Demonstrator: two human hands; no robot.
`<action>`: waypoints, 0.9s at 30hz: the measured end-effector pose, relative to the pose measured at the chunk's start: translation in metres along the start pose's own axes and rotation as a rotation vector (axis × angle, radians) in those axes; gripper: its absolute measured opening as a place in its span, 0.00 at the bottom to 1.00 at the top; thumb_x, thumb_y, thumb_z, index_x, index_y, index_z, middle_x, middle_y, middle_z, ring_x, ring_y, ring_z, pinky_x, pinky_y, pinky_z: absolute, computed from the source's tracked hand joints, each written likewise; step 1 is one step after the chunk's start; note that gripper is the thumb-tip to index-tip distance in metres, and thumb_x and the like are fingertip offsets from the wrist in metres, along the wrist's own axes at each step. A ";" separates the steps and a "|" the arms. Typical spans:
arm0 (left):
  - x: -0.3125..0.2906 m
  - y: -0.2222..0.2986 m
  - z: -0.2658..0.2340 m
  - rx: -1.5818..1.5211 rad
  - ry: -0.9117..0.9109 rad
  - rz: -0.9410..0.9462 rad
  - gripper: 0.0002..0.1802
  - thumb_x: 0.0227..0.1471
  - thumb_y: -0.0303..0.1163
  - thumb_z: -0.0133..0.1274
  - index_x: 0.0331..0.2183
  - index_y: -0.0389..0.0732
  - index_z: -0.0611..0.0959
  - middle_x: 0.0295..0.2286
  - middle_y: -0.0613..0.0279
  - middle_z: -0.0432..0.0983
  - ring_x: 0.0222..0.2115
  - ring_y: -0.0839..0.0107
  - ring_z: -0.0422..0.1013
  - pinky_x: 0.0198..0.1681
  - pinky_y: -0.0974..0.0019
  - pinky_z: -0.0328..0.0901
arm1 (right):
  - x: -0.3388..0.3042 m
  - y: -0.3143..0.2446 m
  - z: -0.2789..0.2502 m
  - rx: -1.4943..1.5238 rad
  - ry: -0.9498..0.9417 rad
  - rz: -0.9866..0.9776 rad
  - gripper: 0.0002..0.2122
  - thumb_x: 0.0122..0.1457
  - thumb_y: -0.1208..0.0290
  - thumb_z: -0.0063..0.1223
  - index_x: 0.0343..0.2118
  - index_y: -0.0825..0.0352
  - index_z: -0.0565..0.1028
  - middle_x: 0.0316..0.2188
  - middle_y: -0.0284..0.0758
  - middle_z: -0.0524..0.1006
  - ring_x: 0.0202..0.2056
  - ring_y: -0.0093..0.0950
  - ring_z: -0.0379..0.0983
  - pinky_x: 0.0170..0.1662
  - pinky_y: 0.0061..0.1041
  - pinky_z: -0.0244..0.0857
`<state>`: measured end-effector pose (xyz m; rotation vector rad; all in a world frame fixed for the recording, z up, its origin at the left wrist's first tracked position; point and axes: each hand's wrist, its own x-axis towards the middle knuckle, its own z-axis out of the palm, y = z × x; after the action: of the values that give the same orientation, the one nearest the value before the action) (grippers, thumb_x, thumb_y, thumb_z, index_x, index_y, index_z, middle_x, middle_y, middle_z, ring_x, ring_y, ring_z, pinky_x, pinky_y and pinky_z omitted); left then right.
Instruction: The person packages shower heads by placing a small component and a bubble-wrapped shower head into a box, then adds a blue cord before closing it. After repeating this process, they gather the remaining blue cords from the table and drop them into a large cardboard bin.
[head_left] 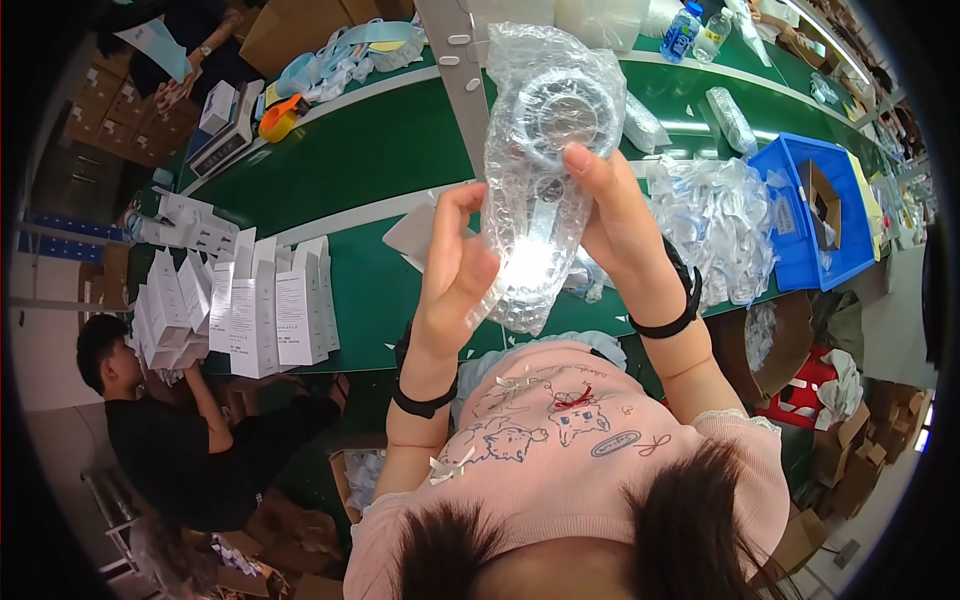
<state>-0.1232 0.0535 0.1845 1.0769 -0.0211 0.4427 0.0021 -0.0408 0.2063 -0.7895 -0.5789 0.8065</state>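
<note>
A clear bubble-wrapped package [545,215] is held up in front of me, over the near edge of the green table. Through the plastic show a round ring-shaped head and a narrower, shiny lower part; its exact kind is unclear. My right hand [615,215] grips its right side, thumb pressed on the front just below the ring. Along the left edge, my left hand [455,260] has its thumb at the front and its fingers half curled against the wrap. Beyond my left hand lies a pale flat piece [408,238], partly hidden.
White boxes [255,315] stand grouped at left, near a seated person [165,430]. Many bubble-wrapped packages [710,225] pile up at right beside a blue bin [820,215]. An orange tape dispenser [282,118] and two bottles [682,32] are farther back. A metal post [465,90] rises ahead.
</note>
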 end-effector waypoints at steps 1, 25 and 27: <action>0.000 0.001 0.002 -0.001 0.000 -0.003 0.30 0.43 0.34 0.51 0.44 0.33 0.57 0.42 0.54 0.56 0.41 0.71 0.61 0.41 0.70 0.59 | -0.001 -0.001 0.001 0.027 -0.007 0.009 0.25 0.48 0.63 0.55 0.46 0.70 0.61 0.40 0.35 0.68 0.41 0.22 0.65 0.45 0.22 0.59; 0.010 -0.011 0.010 0.248 0.224 0.017 0.24 0.43 0.27 0.50 0.42 0.34 0.60 0.39 0.53 0.63 0.40 0.72 0.62 0.44 0.69 0.57 | -0.001 0.015 -0.001 -0.156 0.087 0.057 0.34 0.44 0.58 0.58 0.51 0.69 0.55 0.46 0.36 0.63 0.48 0.25 0.59 0.52 0.26 0.51; 0.017 -0.020 0.006 0.267 0.210 0.049 0.27 0.43 0.28 0.50 0.44 0.34 0.60 0.40 0.54 0.63 0.41 0.71 0.62 0.45 0.69 0.56 | 0.002 0.013 -0.006 -0.187 0.085 0.058 0.36 0.44 0.57 0.58 0.52 0.69 0.53 0.47 0.36 0.62 0.49 0.26 0.58 0.53 0.26 0.50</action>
<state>-0.0998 0.0466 0.1746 1.2884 0.2033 0.6132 0.0021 -0.0357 0.1929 -1.0108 -0.5627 0.7750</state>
